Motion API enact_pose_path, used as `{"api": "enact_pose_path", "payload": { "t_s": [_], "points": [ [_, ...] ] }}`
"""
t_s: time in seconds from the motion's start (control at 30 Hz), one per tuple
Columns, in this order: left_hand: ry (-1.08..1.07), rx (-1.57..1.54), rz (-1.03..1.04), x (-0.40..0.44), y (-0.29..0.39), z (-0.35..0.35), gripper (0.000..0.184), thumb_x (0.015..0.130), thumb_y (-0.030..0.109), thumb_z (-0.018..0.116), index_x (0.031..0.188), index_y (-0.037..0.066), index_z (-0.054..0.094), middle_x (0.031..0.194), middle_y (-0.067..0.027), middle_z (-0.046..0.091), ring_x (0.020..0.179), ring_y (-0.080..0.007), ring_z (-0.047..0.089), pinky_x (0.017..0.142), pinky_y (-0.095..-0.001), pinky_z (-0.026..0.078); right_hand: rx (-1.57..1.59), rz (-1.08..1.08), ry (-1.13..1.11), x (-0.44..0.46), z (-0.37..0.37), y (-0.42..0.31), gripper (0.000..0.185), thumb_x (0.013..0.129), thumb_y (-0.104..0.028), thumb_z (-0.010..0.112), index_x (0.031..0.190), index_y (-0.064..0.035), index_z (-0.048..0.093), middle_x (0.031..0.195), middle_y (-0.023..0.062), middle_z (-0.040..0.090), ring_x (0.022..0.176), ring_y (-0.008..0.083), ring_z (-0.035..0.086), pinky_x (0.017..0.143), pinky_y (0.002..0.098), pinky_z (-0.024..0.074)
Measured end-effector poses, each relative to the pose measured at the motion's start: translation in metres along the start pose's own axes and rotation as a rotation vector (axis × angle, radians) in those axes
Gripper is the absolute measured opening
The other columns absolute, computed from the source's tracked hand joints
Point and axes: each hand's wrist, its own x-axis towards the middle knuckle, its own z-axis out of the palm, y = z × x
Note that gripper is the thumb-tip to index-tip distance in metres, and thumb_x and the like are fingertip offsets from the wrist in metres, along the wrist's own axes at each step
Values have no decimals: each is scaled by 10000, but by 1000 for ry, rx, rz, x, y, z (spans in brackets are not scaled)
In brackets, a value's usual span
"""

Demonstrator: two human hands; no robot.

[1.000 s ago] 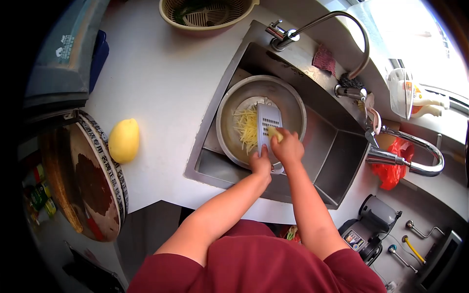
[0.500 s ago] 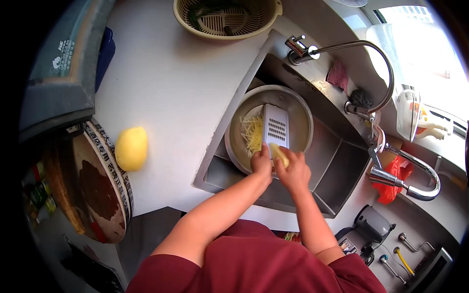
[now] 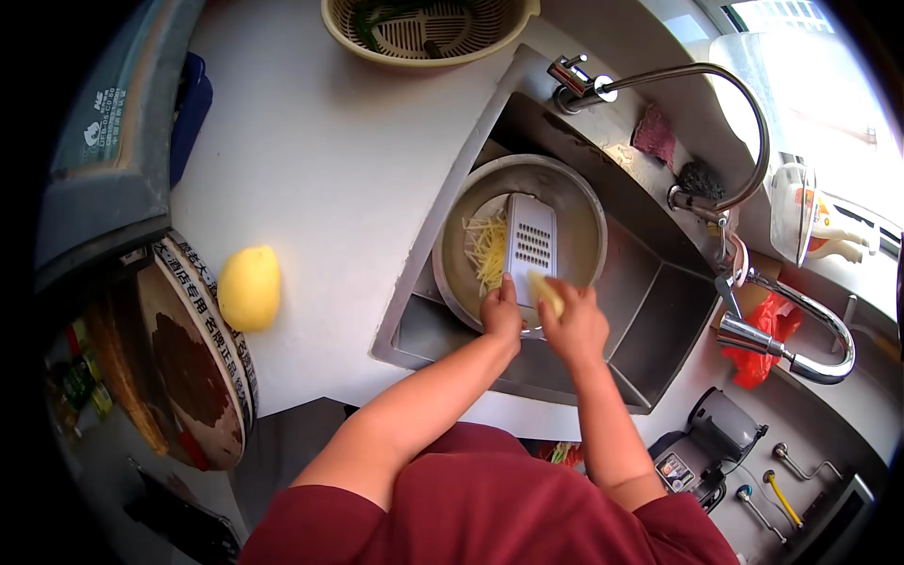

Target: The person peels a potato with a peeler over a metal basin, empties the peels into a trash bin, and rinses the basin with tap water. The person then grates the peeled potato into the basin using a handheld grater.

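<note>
A flat grater point(image 3: 532, 234) with rows of holes leans in a metal bowl point(image 3: 587, 202) that stands in the sink. My left hand point(image 3: 501, 311) is closed around the near end of the grater. In my right hand point(image 3: 576, 322) is a peeled piece of potato point(image 3: 545, 294), held over the grater's lower part at its right side. Pale yellow potato shreds point(image 3: 486, 250) lie in the bowl, left of the grater. A whole peeled potato point(image 3: 250, 288) rests on the counter to the left.
The steel sink point(image 3: 659, 320) has a curved faucet point(image 3: 753, 122) behind it and another faucet point(image 3: 819, 363) at the right. A beige basket point(image 3: 433, 58) with green vegetables stands at the back. Round cutting boards point(image 3: 202, 348) are at the left edge.
My right hand has shifted slightly right with the potato piece, which looks blurred. My left hand keeps its hold on the grater. The whole view has shifted a little.
</note>
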Motion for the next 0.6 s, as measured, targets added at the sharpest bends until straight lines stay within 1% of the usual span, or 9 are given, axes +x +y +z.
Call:
{"api": "enact_pose_path", "payload": {
  "t_s": [0.1,0.17,0.2,0.3,0.37,0.47,0.5,0.57,0.6],
  "points": [
    [5,-12,-28,-2,-5,-1,445,950,444,477,810,28,554,621,-38,522,449,-127,441,389,-277,365,1,90,40,-5,38,-2,353,776,-345,630,1114,-243,632,985,183,550,756,365,641,631,449,527],
    [-45,78,-98,-5,-9,-5,453,940,462,484,863,22,561,626,-32,504,459,-134,447,383,-278,365,-25,177,99,45,64,1,340,787,-348,619,1109,-239,632,995,191,550,744,373,643,620,451,526],
    [-33,86,-76,-6,-7,-5,456,939,463,486,864,20,561,630,-35,505,457,-135,444,383,-281,364,-20,180,105,69,71,1,337,800,-358,603,1112,-230,624,1021,196,548,740,377,645,610,445,525],
    [-22,101,-44,-11,-5,-3,461,938,466,485,866,16,557,639,-41,507,450,-136,435,382,-284,360,-51,277,51,137,87,9,390,819,-402,570,1179,-255,585,1054,196,540,820,374,639,685,463,520],
    [-37,103,-50,-9,-2,-5,462,943,464,476,864,15,551,640,-43,505,446,-135,428,381,-280,357,-19,231,110,142,73,13,395,825,-412,560,1190,-262,577,1061,185,541,844,371,636,706,471,513],
    [-41,81,-2,0,-1,-6,453,953,455,458,873,17,544,626,-42,507,443,-133,430,380,-271,355,15,109,212,97,40,19,376,825,-389,578,1180,-264,578,1058,166,541,825,366,632,695,470,510],
    [-50,89,-26,0,1,-6,444,961,445,443,895,18,543,658,-46,531,450,-131,443,379,-262,352,13,50,233,70,24,17,367,821,-374,590,1171,-262,584,1044,163,543,813,362,632,683,462,512],
    [-40,37,-14,-3,3,-3,446,959,436,458,805,25,534,614,-41,516,432,-127,433,385,-273,360,44,50,85,20,-1,5,363,805,-356,617,1154,-259,591,1019,148,555,850,358,621,714,437,511],
    [-34,12,-8,-4,3,-2,454,958,432,465,760,28,530,592,-38,508,424,-125,428,388,-278,364,12,20,49,0,1,5,368,796,-354,626,1148,-249,596,995,152,551,806,345,630,673,431,516]
  ]
}}
